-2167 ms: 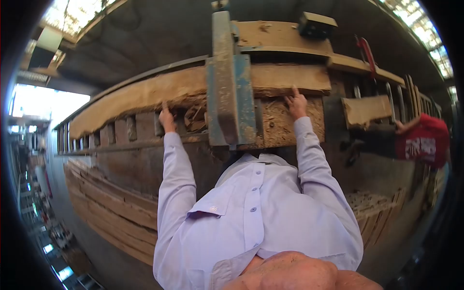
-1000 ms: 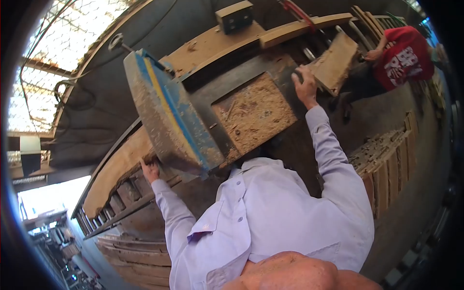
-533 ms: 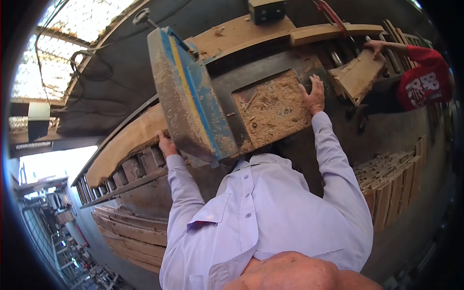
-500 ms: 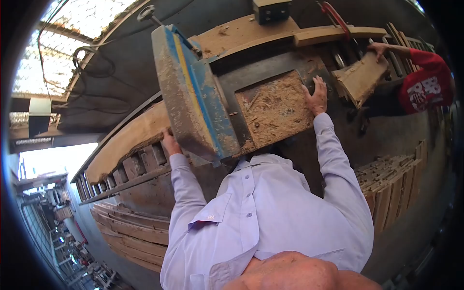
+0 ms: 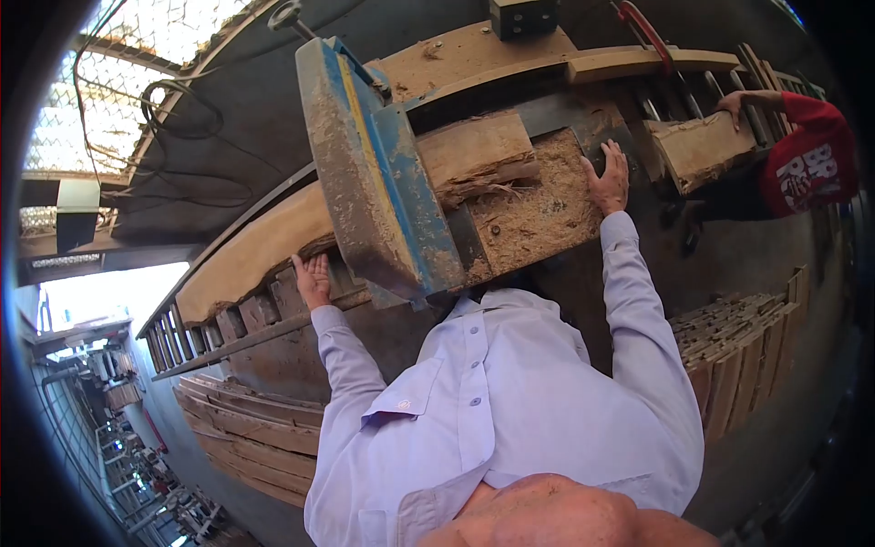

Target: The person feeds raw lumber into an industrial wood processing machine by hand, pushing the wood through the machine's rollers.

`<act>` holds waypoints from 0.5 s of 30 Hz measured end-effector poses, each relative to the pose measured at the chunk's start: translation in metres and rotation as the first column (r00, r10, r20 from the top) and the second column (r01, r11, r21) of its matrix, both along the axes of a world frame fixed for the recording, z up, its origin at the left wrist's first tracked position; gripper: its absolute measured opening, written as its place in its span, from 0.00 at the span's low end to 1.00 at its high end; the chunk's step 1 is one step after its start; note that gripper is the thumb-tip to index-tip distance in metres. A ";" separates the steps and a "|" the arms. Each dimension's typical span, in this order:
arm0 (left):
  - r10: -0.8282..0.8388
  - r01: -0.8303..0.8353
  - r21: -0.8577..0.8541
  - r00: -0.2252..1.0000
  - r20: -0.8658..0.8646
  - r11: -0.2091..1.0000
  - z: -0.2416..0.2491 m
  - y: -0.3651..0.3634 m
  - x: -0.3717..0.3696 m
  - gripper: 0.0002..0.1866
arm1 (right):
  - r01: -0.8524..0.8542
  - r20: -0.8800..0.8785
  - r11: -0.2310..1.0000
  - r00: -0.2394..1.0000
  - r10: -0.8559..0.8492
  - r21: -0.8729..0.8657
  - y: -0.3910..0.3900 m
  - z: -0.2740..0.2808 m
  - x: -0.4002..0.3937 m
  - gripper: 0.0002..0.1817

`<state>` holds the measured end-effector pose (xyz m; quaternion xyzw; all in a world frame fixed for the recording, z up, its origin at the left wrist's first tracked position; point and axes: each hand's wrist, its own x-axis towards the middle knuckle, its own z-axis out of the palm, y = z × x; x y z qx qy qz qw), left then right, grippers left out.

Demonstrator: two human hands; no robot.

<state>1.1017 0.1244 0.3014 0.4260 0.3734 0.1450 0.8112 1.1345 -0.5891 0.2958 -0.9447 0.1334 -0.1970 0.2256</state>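
A long wooden board (image 5: 264, 246) with a rough near edge lies on the roller conveyor on the left and passes behind the dusty blue machine housing (image 5: 374, 182). Its splintered end (image 5: 483, 155) sticks out on the right side, over the machine table. My left hand (image 5: 313, 281) is at the board's near edge, left of the housing, palm showing and fingers apart. On the right, my right hand (image 5: 609, 182) rests with fingers spread at the edge of the sawdust-covered recess (image 5: 538, 223), apart from the board's end.
A person in a red shirt (image 5: 809, 150) at the far right has a hand on a wood slab (image 5: 702, 146) on rollers. Stacked boards (image 5: 246, 428) lie at the lower left, and a wood stack (image 5: 743, 351) stands at the right. A red clamp (image 5: 647, 36) is at the back.
The board has moved right, its end now showing past the housing. My left hand has turned palm outward with fingers apart. The other person's slab has shifted slightly right.
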 end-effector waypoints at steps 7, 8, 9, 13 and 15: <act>-0.177 0.177 0.009 0.982 0.065 0.984 -0.042 0.035 0.041 0.21 | 0.007 -0.045 1.000 0.999 -0.007 -0.004 0.003 0.006 0.007 0.44; -0.273 0.272 0.029 0.961 0.032 0.962 -0.043 0.037 0.041 0.20 | 0.025 -0.046 1.000 0.999 -0.025 -0.001 0.002 0.007 0.008 0.44; -0.088 0.093 0.029 0.987 -0.135 0.995 -0.033 0.022 0.043 0.23 | 0.021 -0.079 1.000 0.997 -0.023 -0.023 0.002 0.008 0.011 0.46; -0.400 0.393 0.075 0.907 0.130 0.916 -0.010 -0.030 0.036 0.27 | 0.023 -0.139 0.997 0.990 -0.033 -0.067 0.003 0.009 0.029 0.52; -0.315 0.316 -0.033 0.948 0.043 0.948 -0.015 -0.036 0.034 0.29 | 0.020 -0.136 0.995 0.990 -0.032 -0.093 0.004 0.005 0.041 0.52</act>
